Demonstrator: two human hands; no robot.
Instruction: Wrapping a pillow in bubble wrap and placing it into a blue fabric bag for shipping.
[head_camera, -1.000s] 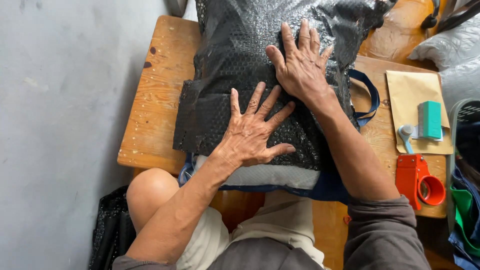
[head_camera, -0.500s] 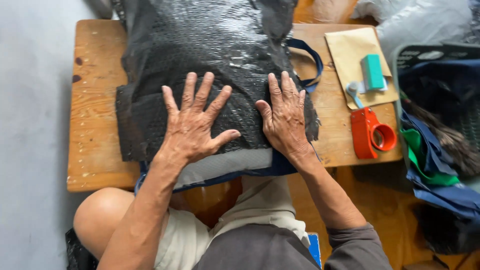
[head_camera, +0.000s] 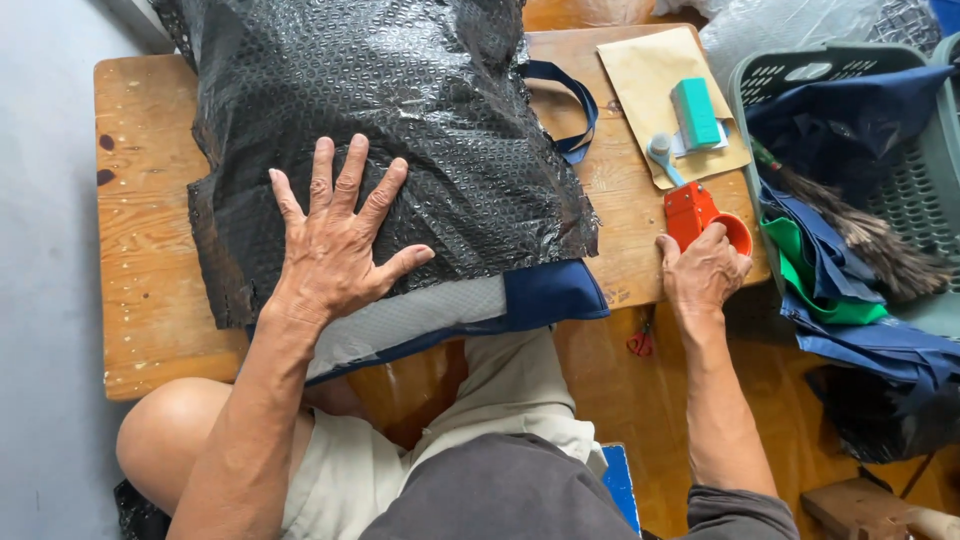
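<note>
Right hand now on tape dispenser

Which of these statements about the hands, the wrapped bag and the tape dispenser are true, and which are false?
1. The left hand lies flat on the black bubble wrap. True.
2. The right hand presses on the bubble wrap. False: it is on the orange tape dispenser.
3. The teal block lies on a brown envelope. True.
4. The dispenser is inside the grey basket. False: it lies on the wooden table.
</note>
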